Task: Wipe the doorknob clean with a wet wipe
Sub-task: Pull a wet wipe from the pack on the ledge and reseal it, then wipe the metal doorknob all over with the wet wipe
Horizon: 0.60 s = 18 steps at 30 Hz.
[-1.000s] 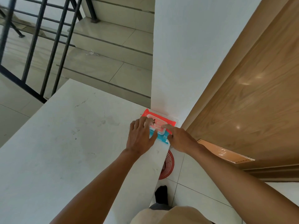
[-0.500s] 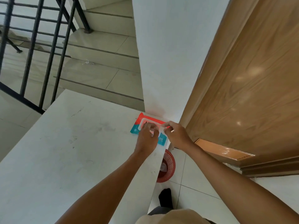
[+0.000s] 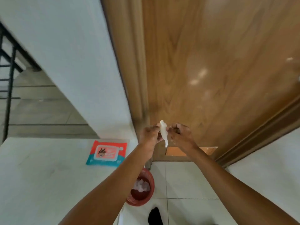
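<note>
Both hands, left (image 3: 150,135) and right (image 3: 181,135), pinching one limp, twisted white wet wipe (image 3: 163,133) before glossy wood-grain door (image 3: 211,62)

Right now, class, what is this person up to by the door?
A person holds a white, still-folded wet wipe between the left hand and the right hand, in front of the brown wooden door. The red and teal wipe packet lies on the white ledge. A red plastic basket with crumpled wipes sits on the floor below. No doorknob is clearly visible.
</note>
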Available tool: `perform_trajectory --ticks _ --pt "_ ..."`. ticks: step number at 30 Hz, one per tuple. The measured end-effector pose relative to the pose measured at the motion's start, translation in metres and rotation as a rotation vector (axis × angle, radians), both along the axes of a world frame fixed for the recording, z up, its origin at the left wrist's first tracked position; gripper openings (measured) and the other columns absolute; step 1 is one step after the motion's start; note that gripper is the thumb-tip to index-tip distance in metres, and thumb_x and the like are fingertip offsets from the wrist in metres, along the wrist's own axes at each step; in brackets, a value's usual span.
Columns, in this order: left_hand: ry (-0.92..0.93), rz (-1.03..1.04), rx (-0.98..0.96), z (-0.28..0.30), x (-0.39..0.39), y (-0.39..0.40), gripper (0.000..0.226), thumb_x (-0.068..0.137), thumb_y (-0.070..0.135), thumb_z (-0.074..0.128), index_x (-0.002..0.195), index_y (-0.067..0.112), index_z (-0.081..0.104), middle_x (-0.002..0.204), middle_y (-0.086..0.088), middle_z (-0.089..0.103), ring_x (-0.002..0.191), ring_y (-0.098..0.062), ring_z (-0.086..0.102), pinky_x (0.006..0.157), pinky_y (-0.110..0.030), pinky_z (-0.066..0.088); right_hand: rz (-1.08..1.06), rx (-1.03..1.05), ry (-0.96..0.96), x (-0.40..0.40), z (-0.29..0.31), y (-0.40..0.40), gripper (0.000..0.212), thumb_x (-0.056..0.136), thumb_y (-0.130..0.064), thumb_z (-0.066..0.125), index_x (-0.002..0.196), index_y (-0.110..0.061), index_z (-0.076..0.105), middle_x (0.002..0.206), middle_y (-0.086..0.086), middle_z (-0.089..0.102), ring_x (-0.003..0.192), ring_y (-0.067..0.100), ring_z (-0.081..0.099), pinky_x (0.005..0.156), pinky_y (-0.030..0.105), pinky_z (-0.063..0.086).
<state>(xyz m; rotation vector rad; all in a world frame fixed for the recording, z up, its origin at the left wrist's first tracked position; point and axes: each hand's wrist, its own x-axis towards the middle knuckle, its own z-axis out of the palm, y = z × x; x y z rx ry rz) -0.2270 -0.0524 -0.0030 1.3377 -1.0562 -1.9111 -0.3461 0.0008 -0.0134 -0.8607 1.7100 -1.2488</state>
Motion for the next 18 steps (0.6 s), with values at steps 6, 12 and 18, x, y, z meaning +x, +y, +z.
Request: perform_trajectory --ticks 6,12,18 --pt "-0.122 -0.089 -0.163 0.022 -0.098 0.015 0.024 0.096 0.021 0.052 0.1 0.005 0.069 0.092 -0.013 0.072 0.082 -0.028 0.069 0.08 -0.042 0.058 0.036 -0.122 0.297 -0.08 0.031 0.037 0.025 0.092 -0.008 0.059 0.069 0.0 0.052 0.058 0.002 0.052 0.053 0.007 0.048 0.053 0.02 0.038" --pt "0.029 -0.255 -0.107 0.053 -0.191 0.045 0.03 0.089 0.028 0.065 0.096 -0.001 0.069 0.088 -0.012 0.073 0.076 -0.016 0.071 0.064 -0.025 0.057 0.036 -0.159 0.537 -0.168 0.069 0.07 0.03 0.094 -0.012 0.046 0.079 -0.035 0.06 0.065 -0.011 0.067 0.059 0.002 0.063 0.055 0.022 0.05" --pt "0.141 -0.413 -0.133 0.084 -0.262 0.064 0.015 0.088 0.001 0.062 0.099 -0.008 0.066 0.093 -0.017 0.072 0.085 -0.018 0.071 0.074 -0.022 0.057 -0.038 -0.241 0.627 -0.255 0.086 0.117 0.028 0.094 -0.004 0.052 0.074 -0.023 0.06 0.065 -0.009 0.059 0.057 0.006 0.056 0.052 0.019 0.044"
